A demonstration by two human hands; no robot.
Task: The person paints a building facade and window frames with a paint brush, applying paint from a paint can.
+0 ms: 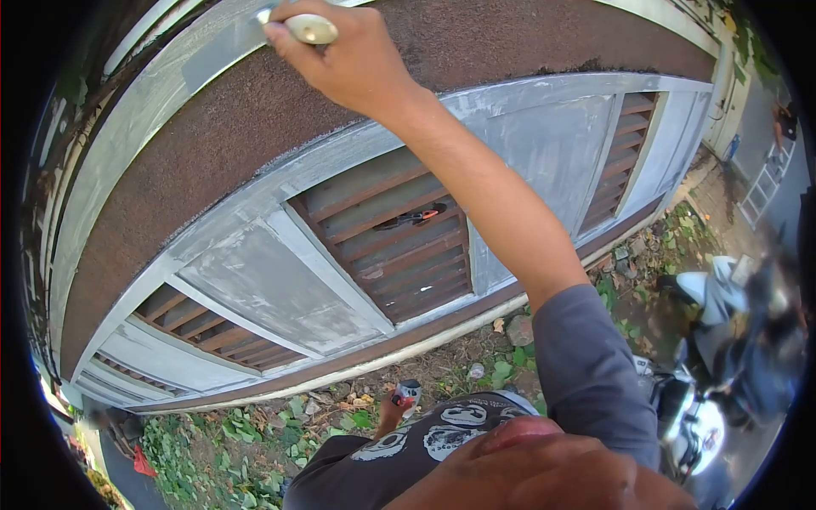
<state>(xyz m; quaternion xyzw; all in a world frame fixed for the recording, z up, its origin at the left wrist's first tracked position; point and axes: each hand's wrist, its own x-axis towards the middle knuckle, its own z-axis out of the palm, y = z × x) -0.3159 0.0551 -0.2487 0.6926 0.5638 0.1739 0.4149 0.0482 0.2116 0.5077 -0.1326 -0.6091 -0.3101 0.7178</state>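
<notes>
My right hand (361, 59) is raised high, its fingers wrapped round the pale handle of a paintbrush (314, 29). The brush's metal collar lies against or close to the grey-painted trim (223, 53) at the top of the wall; its bristles are hard to make out. A darker grey patch shows on the trim left of the brush. Low beside my body, my left hand (393, 414) is closed round a small can (409, 393), whose contents I cannot see. Between trim and panels runs a rough brown wall band (204, 144).
Grey panels (272, 285) and brown slatted vents (399, 229) fill the wall below. Leafy plants (212, 450) and stones cover the ground. Motorbikes (693, 425) stand at the right, with a ladder (767, 183) and a person (786, 123) farther off.
</notes>
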